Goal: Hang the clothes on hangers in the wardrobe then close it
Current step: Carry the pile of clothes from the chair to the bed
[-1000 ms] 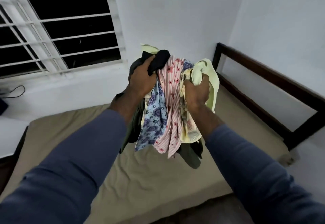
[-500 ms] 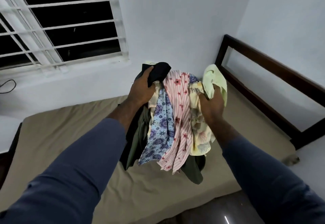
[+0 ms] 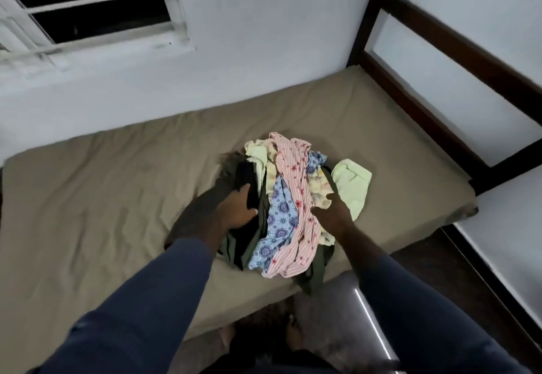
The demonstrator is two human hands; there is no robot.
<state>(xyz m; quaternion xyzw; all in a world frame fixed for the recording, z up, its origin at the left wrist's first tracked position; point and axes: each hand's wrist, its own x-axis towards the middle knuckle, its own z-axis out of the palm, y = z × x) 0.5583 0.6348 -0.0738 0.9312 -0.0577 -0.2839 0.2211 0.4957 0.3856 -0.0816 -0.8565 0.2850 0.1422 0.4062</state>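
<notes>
fingers (image 3: 245, 192) of the left hand (image 3: 236, 212) rest loosely spread on the black cloth (image 3: 245, 177) at the left of a jumbled pile of patterned clothes (image 3: 294, 185) on the tan-sheeted mattress (image 3: 102, 197). right hand (image 3: 334, 216) is slack-fingered at the pile's right edge, gripping nothing.

Both arms (image 3: 362, 246) reach forward and down, in dark blue sleeves (image 3: 164, 294) that end short of the wrists. The left hand (image 3: 236, 210) lies palm down, fingers (image 3: 244, 190) loosely extended, thumb out. The right hand (image 3: 334, 216) is palm down too, its fingers slack and spread.
</notes>
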